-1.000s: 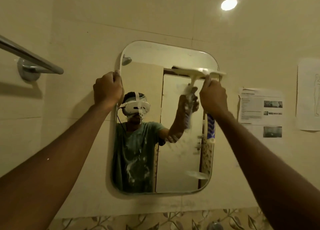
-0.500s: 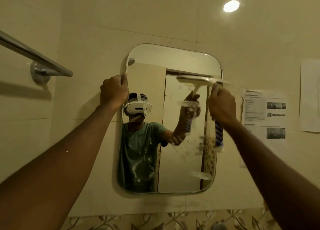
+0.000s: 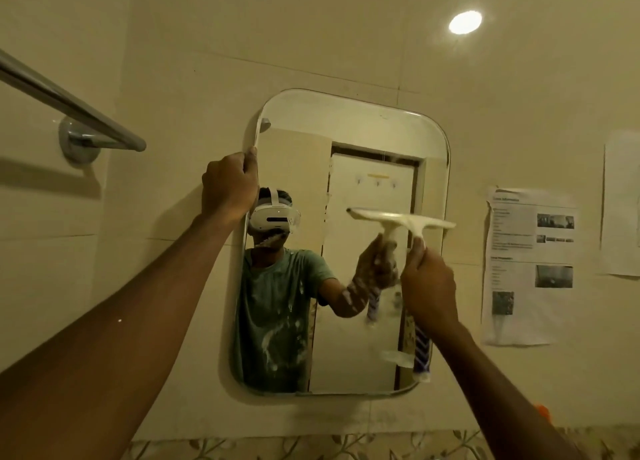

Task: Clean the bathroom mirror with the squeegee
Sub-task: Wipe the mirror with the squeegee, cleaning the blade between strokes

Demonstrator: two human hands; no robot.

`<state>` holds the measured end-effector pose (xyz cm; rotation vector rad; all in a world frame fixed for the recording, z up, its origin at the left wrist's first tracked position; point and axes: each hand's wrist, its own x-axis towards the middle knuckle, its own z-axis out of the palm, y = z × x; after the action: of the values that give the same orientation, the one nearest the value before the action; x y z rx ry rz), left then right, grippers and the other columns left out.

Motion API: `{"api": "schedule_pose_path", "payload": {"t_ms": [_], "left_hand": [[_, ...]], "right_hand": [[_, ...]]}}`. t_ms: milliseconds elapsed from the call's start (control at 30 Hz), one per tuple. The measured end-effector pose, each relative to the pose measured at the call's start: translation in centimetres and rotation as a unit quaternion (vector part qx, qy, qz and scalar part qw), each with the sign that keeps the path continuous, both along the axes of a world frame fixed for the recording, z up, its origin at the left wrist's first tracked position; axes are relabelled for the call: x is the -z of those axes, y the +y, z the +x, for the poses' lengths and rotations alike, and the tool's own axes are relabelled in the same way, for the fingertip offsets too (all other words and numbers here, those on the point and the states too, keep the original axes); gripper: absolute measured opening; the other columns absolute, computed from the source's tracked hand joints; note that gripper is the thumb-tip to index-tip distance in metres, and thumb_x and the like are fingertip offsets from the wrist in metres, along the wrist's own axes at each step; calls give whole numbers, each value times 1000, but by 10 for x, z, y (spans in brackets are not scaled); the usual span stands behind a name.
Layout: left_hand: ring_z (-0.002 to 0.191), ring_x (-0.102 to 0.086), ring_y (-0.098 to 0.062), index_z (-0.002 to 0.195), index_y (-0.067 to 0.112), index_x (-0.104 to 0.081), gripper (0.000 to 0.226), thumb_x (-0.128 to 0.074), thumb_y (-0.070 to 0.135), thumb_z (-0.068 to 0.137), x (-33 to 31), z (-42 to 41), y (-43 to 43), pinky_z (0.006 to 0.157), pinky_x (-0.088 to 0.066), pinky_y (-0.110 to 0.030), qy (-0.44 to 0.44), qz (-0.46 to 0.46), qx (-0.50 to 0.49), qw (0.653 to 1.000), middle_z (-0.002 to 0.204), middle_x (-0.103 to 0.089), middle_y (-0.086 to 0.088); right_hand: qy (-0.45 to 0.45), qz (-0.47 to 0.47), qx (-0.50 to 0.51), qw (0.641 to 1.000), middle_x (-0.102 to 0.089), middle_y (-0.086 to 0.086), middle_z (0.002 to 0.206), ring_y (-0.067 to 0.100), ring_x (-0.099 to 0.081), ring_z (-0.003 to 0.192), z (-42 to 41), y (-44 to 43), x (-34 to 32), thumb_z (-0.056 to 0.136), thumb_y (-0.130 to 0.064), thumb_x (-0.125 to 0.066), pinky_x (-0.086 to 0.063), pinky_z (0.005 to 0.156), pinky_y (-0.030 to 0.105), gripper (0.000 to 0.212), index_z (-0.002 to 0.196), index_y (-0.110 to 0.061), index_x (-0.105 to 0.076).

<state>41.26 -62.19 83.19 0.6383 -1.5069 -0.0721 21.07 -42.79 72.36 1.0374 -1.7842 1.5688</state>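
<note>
A: Where's the mirror point(image 3: 346, 120)?
B: On the tiled far wall point(image 3: 311, 37), a towel bar point(image 3: 69, 103) off to its left.
A: And the hands?
B: Left hand point(image 3: 228, 186) grips the mirror's left edge, fingers curled on it. Right hand point(image 3: 429, 283) has fingers clamped on the squeegee point(image 3: 401, 219) handle, blade across the glass's right half, mid-height.

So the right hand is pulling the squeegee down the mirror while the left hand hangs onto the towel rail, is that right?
Not quite. The head view shows the left hand gripping the mirror's left edge, not the towel rail, which is untouched further left. The right hand does hold the squeegee against the glass.
</note>
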Motion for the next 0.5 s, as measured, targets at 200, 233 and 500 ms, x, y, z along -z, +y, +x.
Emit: {"api": "schedule_pose_path", "payload": {"t_ms": [200, 233, 500], "left_hand": [[54, -46, -16, 87, 2, -63, 52, -30, 39, 103, -5, 0, -1, 54, -33, -28, -22, 1, -11, 1000, 65, -53, -4], [56, -47, -18, 87, 1, -63, 53, -30, 39, 103, -4, 0, -2, 53, -33, -28, -22, -5, -17, 1000, 67, -55, -6], [57, -48, -17, 85, 1, -64, 52, -30, 36, 104, 2, -6, -6, 51, -27, -23, -2, -43, -54, 998, 67, -57, -8]], "right_hand": [[31, 4, -17, 999, -53, 2, 61, 16, -51, 51, 4, 14, -39, 105, -35, -28, -46, 50, 30, 47, 71, -14, -53], [42, -15, -18, 999, -51, 2, 60, 16, -49, 50, 4, 13, -62, 105, -35, -28, -44, 47, 29, 46, 71, -15, -52], [71, -41, 32, 996, -59, 5, 66, 16, -59, 54, -4, -2, -160, 105, -36, -24, -53, 51, 31, 46, 70, -19, -47]]}}
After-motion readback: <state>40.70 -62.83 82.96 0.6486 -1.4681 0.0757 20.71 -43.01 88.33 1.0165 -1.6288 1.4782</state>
